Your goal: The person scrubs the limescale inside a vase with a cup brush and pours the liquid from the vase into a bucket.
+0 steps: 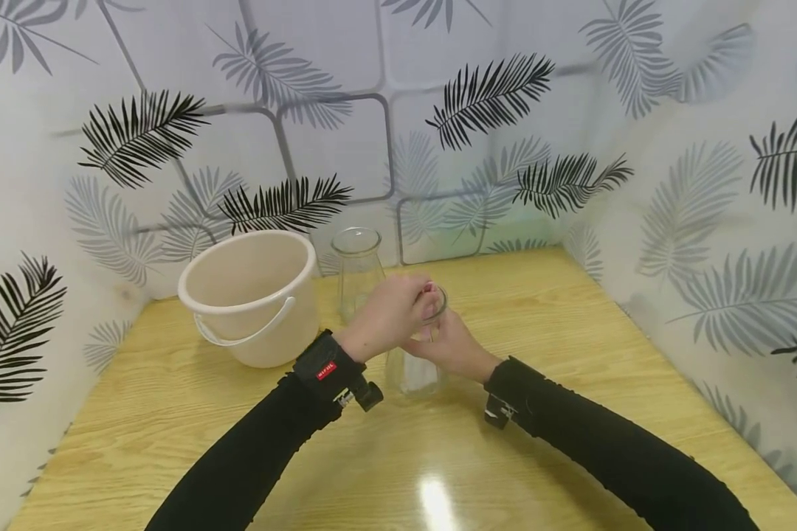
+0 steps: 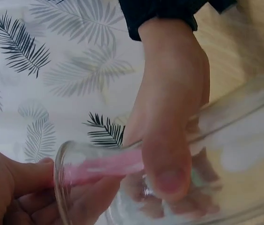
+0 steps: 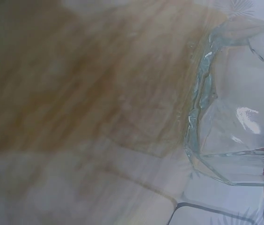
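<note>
A clear glass vase [image 1: 415, 389] is gripped round its neck by my right hand [image 1: 456, 346], whose thumb lies across the glass in the left wrist view. My left hand [image 1: 390, 308] is at the rim and pinches a pink handle [image 2: 101, 169] that runs down into the neck. A blurred white head [image 2: 251, 136] shows inside the vase's body, so this looks like a bottle brush. The thick base of the vase [image 3: 202, 108] fills the right side of the right wrist view. Most of the left fingers are hidden in the head view.
To the left stands a cream bucket [image 1: 272, 328] with its handle hanging down. Behind the left hand is a second glass vase [image 1: 357, 269]. All of it is on a wooden table [image 1: 571, 332], with leaf-patterned walls [image 1: 345, 66] behind and at both sides.
</note>
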{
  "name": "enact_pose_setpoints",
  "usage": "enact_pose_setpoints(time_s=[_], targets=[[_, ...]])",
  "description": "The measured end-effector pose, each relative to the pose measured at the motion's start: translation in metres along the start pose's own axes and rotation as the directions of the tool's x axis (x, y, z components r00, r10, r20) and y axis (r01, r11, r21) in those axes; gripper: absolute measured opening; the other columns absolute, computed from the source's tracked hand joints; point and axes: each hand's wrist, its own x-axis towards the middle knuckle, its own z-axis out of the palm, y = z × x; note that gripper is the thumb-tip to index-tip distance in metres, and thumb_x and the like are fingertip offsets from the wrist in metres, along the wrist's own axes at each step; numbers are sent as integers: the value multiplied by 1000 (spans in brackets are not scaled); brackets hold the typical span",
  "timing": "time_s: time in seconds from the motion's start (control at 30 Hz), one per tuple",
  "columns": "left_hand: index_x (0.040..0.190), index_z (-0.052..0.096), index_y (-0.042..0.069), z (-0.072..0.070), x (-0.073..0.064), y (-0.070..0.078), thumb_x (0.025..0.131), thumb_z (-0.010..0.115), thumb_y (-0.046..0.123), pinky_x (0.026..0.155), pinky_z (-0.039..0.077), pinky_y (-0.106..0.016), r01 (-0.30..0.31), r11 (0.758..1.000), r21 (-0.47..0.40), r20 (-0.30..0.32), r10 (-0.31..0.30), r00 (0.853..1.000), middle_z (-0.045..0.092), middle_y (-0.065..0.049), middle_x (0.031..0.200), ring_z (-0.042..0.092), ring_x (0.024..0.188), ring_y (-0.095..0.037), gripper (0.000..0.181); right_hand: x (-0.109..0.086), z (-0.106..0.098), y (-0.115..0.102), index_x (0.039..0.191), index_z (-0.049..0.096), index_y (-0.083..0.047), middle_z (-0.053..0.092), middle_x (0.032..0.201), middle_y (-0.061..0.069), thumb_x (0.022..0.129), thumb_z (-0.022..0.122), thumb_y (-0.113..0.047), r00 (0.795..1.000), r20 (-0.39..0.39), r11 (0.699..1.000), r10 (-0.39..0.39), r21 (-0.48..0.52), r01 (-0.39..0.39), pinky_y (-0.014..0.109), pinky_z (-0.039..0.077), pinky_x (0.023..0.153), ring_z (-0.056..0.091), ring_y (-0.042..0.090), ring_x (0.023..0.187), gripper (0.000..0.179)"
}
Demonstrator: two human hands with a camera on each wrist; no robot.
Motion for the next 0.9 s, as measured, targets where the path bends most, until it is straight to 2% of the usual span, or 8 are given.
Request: enact_pose_setpoints(time_s=[0.1,0.17,0.27,0.43,0.53,0.7,0.83,0.9], targets=[[84,60,6,-1,-2,1,104,54,12,63,47,-28,-43,993,111,14,41,999,53,1,72,51,66,-13,22,0,1,-1,141,44,-10,56,132,6,88,74,-6,1000,7,1000,-6,-9,6,42,44,102,52,18,116,61],[84,60,7,0,-3,1,103,56,13,61,50,-27,-71,976,208,13,70,997,55,1,72,53,65,-13,21,0,1,-1,140,44,-9,55,136,7,88,73,-4,1000,9,1000,-11,-6,11,46,41,108,50,20,124,61],[86,61,7,2,-3,2,102,57,12,59,53,-30,-81,950,302,-5,86,996,59,-2,72,59,65,-15,17,1,0,0,139,45,-9,56,134,8,88,73,-3,1000,8,1000,-10,-1,10,47,42,106,50,21,125,58],[96,64,5,8,1,-2,102,55,6,65,55,-31,10,971,240,-45,1,999,67,-6,81,68,76,-20,11,0,0,2,146,41,-10,53,141,9,87,75,-4,1000,-3,1000,-15,8,15,49,40,109,49,23,130,69],[100,64,5,11,4,-6,105,50,9,67,54,-30,39,981,189,-53,-29,998,69,-7,86,68,78,-19,15,-2,1,2,150,37,-9,51,146,10,86,76,-4,1000,-5,1000,-6,17,6,51,36,113,46,25,135,75],[92,63,6,14,5,-6,105,50,10,66,50,-27,-7,995,104,-84,16,996,66,-4,81,61,71,-15,19,-2,2,2,150,36,-10,48,148,8,87,74,-4,1000,4,1000,-8,25,8,49,33,116,42,24,138,74],[88,62,7,9,5,-2,106,49,12,62,45,-26,-11,999,52,-65,14,998,61,-2,76,55,65,-13,23,3,1,21,149,39,-18,50,145,1,88,76,-10,999,9,1000,-32,0,32,44,37,114,46,19,134,71],[87,62,7,6,4,-1,106,50,13,61,44,-26,7,999,47,-42,-5,999,60,-2,76,53,65,-13,23,4,1,31,147,42,-23,53,141,-3,88,77,-15,1000,4,999,-28,-26,28,42,43,107,50,17,125,68]])
